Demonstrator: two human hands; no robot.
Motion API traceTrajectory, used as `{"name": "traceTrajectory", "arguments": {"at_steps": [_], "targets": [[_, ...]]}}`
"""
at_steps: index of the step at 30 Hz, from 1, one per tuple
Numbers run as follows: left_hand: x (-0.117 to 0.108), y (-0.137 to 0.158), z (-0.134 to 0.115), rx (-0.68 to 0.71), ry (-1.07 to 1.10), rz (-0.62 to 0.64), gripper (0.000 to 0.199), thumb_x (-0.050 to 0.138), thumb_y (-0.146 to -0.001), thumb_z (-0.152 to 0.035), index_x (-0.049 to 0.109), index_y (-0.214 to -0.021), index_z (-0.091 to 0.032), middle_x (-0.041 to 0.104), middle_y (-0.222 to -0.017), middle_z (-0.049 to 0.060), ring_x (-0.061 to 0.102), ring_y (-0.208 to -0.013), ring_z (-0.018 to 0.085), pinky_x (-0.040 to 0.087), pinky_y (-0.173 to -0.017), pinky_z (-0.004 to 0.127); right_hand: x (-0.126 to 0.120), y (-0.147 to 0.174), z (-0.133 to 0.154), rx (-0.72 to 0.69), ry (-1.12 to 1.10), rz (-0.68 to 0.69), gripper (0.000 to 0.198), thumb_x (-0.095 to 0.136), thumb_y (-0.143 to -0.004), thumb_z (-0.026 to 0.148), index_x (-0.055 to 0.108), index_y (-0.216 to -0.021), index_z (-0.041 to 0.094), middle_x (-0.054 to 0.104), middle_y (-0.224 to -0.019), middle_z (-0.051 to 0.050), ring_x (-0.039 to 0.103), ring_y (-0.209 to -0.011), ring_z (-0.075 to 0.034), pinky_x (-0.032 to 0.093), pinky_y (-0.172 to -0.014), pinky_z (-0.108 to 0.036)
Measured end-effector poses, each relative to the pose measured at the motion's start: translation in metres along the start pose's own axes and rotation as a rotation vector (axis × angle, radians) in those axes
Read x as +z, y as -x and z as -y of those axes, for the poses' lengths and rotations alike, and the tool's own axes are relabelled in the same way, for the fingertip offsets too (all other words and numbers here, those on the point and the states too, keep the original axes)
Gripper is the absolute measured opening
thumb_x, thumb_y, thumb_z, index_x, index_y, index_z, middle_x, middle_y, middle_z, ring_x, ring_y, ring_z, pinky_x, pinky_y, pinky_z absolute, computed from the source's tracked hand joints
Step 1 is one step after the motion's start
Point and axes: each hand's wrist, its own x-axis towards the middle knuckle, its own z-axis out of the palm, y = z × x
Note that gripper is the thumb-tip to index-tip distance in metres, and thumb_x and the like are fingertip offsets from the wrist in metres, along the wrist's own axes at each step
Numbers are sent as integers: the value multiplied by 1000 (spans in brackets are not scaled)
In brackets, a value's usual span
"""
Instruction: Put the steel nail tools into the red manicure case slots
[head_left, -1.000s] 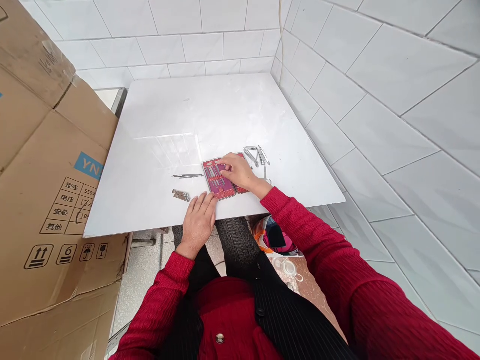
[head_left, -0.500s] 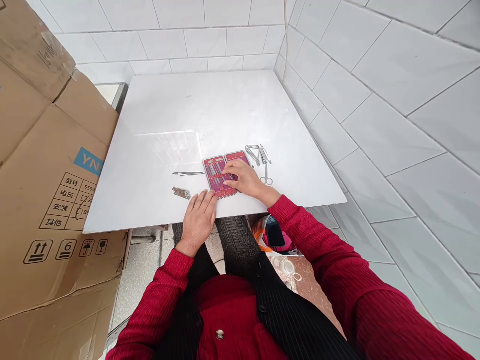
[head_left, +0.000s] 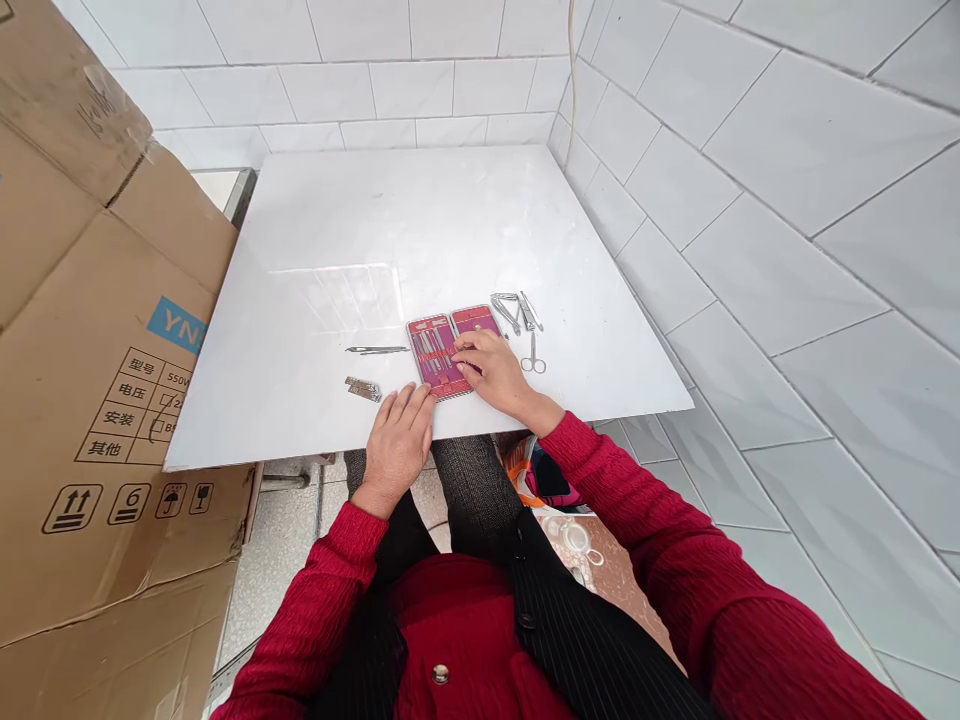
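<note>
An opened manicure case (head_left: 442,386) with a red and purple lining lies on the white table. Slim metal tools (head_left: 431,345) sit under a red strap in its left half. My left hand (head_left: 400,435) rests on the table edge, fingers stretched out, fingertips touching the case's near left corner. Over the middle and right half of the case is my right hand (head_left: 495,374), thumb and fingers closed in a pinch; what they hold is hidden. To the left lie a pair of tweezers (head_left: 377,350) and a nail clipper (head_left: 363,388).
Right of the case are cuticle nippers (head_left: 507,310), another nail clipper (head_left: 527,316) and small scissors (head_left: 533,362). A large cardboard box (head_left: 112,330) stands against the table's left side. Tiled walls (head_left: 750,200) border the back and right. Below the table sits a bag (head_left: 540,470).
My right hand has shifted slightly right and toward me, uncovering more of the tools and the strap. My left hand stays at the case's corner.
</note>
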Motion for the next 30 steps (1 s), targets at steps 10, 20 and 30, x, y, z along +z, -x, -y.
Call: {"name": "traceTrajectory", "arguments": {"at_steps": [10, 20, 30], "targets": [[0, 0, 0, 1, 4, -10, 44, 44, -102, -15, 59, -143, -18, 60, -150, 10, 52, -143, 29, 39, -120, 50, 4, 7, 5, 12, -14, -14, 23, 57, -94, 17, 77, -103, 24, 68, -122, -9, 56, -118, -27, 44, -102, -49], [1, 2, 0, -5, 19, -11, 47, 45, -101, -14, 57, -146, -19, 58, -151, 10, 50, -145, 29, 38, -121, 51, -1, 13, 9, 77, 2, -115, 21, 55, -98, 24, 76, -99, 26, 71, -113, -7, 60, -111, -26, 45, -102, -47], [2, 3, -2, -7, 16, -20, 48, 46, -101, -15, 56, -148, -19, 59, -151, 11, 50, -145, 28, 38, -122, 50, -2, -8, 23, 76, 26, -56, 23, 55, -99, 27, 77, -99, 25, 74, -104, -7, 61, -102, -26, 43, -97, -45]]}}
